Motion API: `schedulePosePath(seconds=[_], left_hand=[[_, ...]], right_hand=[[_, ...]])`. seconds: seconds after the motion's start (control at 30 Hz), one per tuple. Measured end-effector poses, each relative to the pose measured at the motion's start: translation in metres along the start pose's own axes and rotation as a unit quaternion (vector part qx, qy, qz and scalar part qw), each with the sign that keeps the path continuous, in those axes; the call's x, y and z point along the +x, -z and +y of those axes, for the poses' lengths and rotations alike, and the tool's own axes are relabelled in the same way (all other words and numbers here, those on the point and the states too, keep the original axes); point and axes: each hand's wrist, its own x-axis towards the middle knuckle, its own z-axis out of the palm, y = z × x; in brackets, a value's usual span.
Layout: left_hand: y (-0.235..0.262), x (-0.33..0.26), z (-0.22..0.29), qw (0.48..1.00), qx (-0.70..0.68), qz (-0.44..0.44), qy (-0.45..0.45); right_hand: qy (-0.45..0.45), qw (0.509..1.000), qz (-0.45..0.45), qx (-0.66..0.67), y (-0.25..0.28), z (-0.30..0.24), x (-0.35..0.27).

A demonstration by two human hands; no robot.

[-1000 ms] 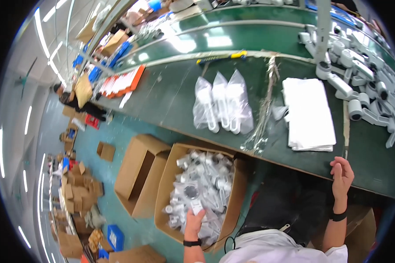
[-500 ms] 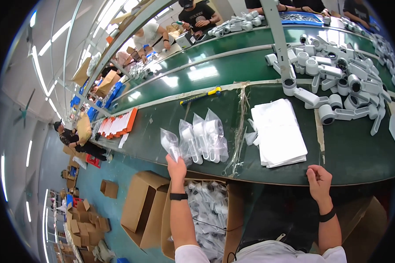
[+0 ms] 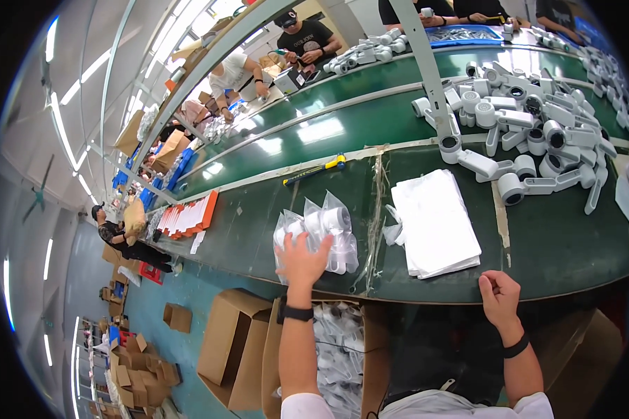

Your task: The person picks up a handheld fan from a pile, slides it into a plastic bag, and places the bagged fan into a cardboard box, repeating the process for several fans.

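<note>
White sheets (image 3: pixel 437 223) and yellow-black tool (image 3: pixel 314 171) near bagged parts (image 3: pixel 337 225) beneath splayed left fingers (image 3: pixel 301 246), right fingers (image 3: pixel 503 282) curled closed

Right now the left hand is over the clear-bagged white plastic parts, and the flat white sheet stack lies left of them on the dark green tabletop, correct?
No: the flat white sheet stack lies right of the clear-bagged white plastic parts, per the head view. The rest stands.

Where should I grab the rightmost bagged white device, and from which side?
Probably by the slim handle of the rightmost bagged white device, coming from the green bench's near edge: the handle points toward you, the bulky head away. The right hand looks freer, since the left hand is over the neighbouring bags.
</note>
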Motion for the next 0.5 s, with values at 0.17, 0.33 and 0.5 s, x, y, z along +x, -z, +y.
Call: schedulePosePath(seconds=[0.17, 0.33, 0.5], left_hand=[[-0.006, 0.010, 0.002, 0.996, 0.045, -0.069, 0.037], [-0.016, 0.012, -0.012, 0.997, 0.035, -0.070, 0.024], [-0.036, 0.027, -0.040, 0.998, -0.030, -0.012, -0.051]], right_hand=[[0.026, 0.999, 0.007, -0.033, -0.003, -0.003, -0.001], [0.029, 0.999, 0.007, -0.028, -0.003, -0.003, -0.002], [0.040, 0.999, 0.009, -0.036, -0.003, -0.005, -0.002]])
